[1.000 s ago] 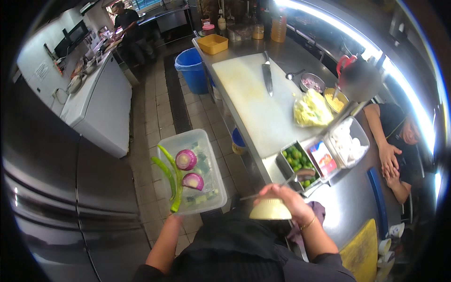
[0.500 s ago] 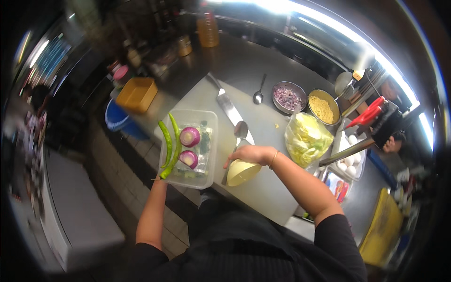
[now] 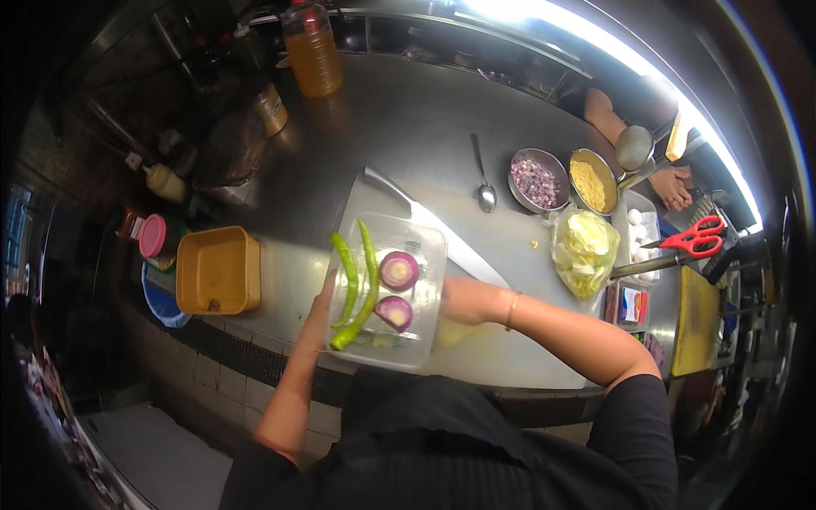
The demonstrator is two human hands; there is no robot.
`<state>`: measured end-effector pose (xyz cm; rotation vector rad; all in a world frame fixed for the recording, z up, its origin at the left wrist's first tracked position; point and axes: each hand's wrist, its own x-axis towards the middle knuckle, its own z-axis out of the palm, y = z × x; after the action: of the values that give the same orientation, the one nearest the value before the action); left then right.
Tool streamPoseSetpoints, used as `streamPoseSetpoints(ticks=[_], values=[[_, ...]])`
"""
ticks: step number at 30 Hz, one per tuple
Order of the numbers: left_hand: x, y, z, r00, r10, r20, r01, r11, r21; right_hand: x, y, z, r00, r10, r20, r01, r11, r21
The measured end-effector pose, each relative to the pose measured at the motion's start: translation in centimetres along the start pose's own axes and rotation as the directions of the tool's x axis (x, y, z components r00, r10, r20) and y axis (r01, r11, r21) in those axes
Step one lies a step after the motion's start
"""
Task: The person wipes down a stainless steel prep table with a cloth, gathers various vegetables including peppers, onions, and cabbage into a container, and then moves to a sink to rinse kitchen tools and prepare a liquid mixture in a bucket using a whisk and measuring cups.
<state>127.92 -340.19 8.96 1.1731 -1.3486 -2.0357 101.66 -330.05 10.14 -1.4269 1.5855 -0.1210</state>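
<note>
A clear plastic container (image 3: 429,340) is in my left hand (image 3: 322,299), gripped at its left side with the fingers mostly hidden. It holds two long green chillies (image 3: 370,285) and two onion halves with purple skin (image 3: 399,270). My right hand (image 3: 469,300) is beside the container's right wall, its fingers hidden behind it. Under that hand shows part of a pale yellow bowl (image 3: 453,334), which it appears to grip. A large knife (image 3: 459,252) lies on the white cutting board (image 3: 531,344) beyond both hands.
Beyond the board are a spoon (image 3: 485,197), a bowl of chopped onion (image 3: 537,180) and a bowl of yellow crumbs (image 3: 592,183). Bagged lettuce (image 3: 585,246), eggs (image 3: 635,218) and red scissors (image 3: 699,238) are right. A yellow tub (image 3: 218,270) stands left. Another person's hand (image 3: 671,187) is across the counter.
The view has turned and shifted. My right hand and the bowl have come closer to the container, which now partly covers them. The spoon by that hand is now out of sight.
</note>
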Motion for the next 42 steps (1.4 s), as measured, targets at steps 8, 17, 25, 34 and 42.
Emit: streamPoseSetpoints(ticks=[8, 17, 25, 34, 42], values=[[-0.1, 1.5, 0.3, 0.987, 0.158, 0.018, -0.134, 0.766, 0.629, -6.7, -3.0, 1.8, 0.744, -0.283, -0.606, 0.201, 0.959, -0.201], [0.2, 0.9, 0.0, 0.939, 0.335, -0.079, -0.269, 0.857, 0.439, 8.7, -4.9, -8.3, 0.558, -0.240, -0.795, 0.278, 0.956, -0.094], [-3.8, -1.0, -1.9, 0.945, 0.234, -0.228, -0.165, 0.944, 0.286, 12.3, -5.8, -12.1, 0.772, -0.334, -0.541, 0.130, 0.916, -0.381], [-5.2, 5.7, -3.7, 0.797, 0.500, -0.338, -0.338, 0.834, 0.437, -17.1, -9.8, -15.9, 0.637, -0.179, -0.750, 0.293, 0.956, 0.021], [-8.4, 12.0, 15.1, 0.460, 0.842, 0.281, -0.888, 0.426, 0.175, -34.7, 0.1, -3.4, 0.551, 0.116, -0.826, 0.582, 0.657, 0.480]])
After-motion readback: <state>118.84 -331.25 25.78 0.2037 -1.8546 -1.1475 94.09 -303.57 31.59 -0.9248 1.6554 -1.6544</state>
